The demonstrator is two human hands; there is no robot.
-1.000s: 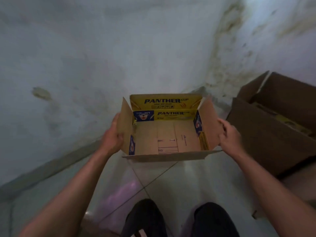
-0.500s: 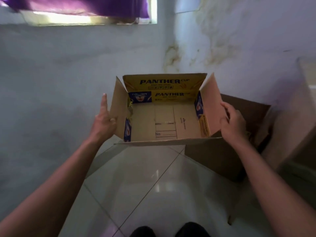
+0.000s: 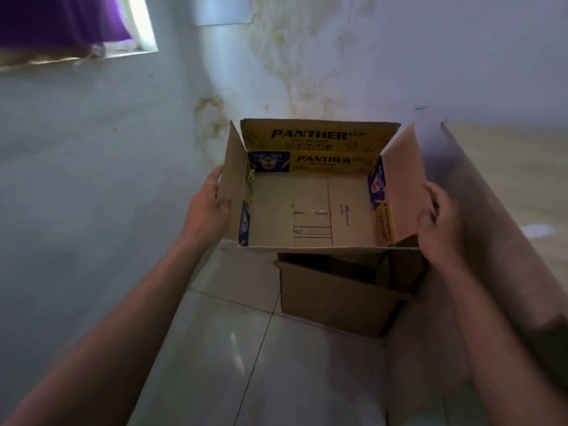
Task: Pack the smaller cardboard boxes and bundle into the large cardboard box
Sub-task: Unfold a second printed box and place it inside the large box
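Observation:
I hold an open cardboard box (image 3: 313, 207) printed with "PANTHER" in yellow and blue, raised in the air in front of me; its inside is bare. My left hand (image 3: 209, 207) grips its left flap. On the right flap and wall sits my right hand (image 3: 439, 216). Below the held box, on the floor, stands a plain brown cardboard box (image 3: 335, 305) with its top open. Its inside is mostly hidden by the box I hold.
A large brown cardboard panel or box wall (image 3: 498, 241) rises at the right, close to my right arm. Stained bluish walls (image 3: 123, 149) meet in a corner behind the box. A window with a purple curtain (image 3: 61, 23) is at top left. The floor is glossy tile (image 3: 246, 364).
I have carried the Panther box to the right, so it now hangs above the brown box on the floor. My view has risen toward the wall corner and window.

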